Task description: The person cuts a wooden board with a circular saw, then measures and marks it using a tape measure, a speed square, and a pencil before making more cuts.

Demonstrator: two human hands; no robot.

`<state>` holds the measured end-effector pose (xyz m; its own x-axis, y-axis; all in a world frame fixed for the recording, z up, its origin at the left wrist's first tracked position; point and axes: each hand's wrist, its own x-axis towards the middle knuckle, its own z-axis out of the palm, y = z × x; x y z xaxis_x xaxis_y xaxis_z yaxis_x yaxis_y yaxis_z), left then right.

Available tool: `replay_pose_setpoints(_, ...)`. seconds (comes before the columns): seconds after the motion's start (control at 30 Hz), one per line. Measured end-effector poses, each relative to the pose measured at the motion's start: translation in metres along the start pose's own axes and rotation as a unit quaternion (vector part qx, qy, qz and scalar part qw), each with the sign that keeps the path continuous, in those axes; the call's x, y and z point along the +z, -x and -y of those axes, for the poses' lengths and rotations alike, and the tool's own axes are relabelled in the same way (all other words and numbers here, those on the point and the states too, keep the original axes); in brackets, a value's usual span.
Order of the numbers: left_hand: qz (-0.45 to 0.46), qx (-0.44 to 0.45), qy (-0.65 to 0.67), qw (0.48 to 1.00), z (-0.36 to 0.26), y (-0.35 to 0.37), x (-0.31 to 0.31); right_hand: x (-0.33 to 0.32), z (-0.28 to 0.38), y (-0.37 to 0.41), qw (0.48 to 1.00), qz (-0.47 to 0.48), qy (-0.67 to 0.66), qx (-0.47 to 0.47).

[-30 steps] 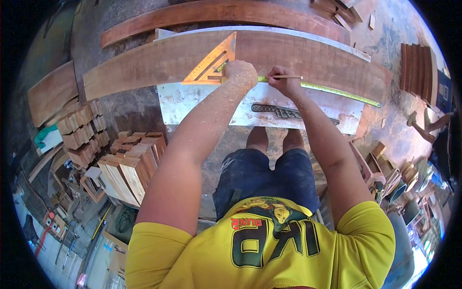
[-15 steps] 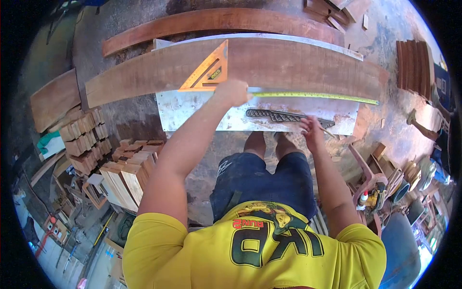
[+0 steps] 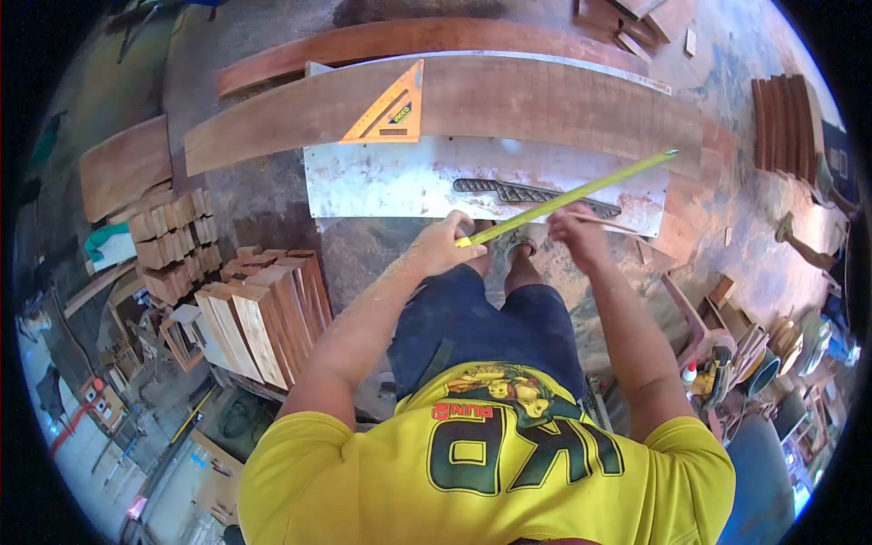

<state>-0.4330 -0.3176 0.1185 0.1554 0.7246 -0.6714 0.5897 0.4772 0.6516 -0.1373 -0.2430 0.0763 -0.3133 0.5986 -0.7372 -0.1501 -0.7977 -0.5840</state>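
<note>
My left hand (image 3: pixel 438 245) is closed around the near end of a tape measure; its case is hidden in the fingers. The yellow blade (image 3: pixel 581 193) slants up to the right, its free tip over the edge of a long brown plank (image 3: pixel 527 100). My right hand (image 3: pixel 581 238) is just below the blade, fingers curled around a thin pencil (image 3: pixel 607 222) that points right. An orange speed square (image 3: pixel 401 113) lies on the plank. Below the plank, a black tool with a crisscross pattern (image 3: pixel 518 193) rests on a whitish, stained board (image 3: pixel 372 182).
A second long reddish plank (image 3: pixel 436 38) lies beyond. Stacked wood blocks (image 3: pixel 263 318) stand at the left, with a wide board (image 3: pixel 127 168) behind them. More planks (image 3: pixel 786 123) are stacked at the right, above a plastic chair (image 3: pixel 699 327) and scattered offcuts.
My left hand has come back toward my body with the tape, lifting it off the plank's edge so it now slants. My right hand has moved slightly left with the pencil.
</note>
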Motion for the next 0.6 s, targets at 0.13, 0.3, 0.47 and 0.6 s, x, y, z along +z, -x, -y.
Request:
replay_pose_setpoints(0.13,-0.098,-0.055,-0.05,0.992,0.045,0.011,-0.029,0.046,-0.031,0.006,0.988,0.061,0.14,0.006)
replay_pose_setpoints(0.3,-0.196,-0.065,-0.239,0.949,0.135,0.001,-0.082,0.082,-0.049,0.003,0.991,0.029,0.128,-0.002)
replay_pose_setpoints(0.47,-0.214,-0.01,-0.283,0.935,0.166,-0.028,-0.114,0.104,-0.071,-0.034,0.978,-0.049,0.193,-0.061)
replay_pose_setpoints(0.6,-0.272,0.19,-0.264,0.906,0.169,-0.059,-0.133,0.138,-0.061,-0.079,0.945,-0.159,0.231,-0.171)
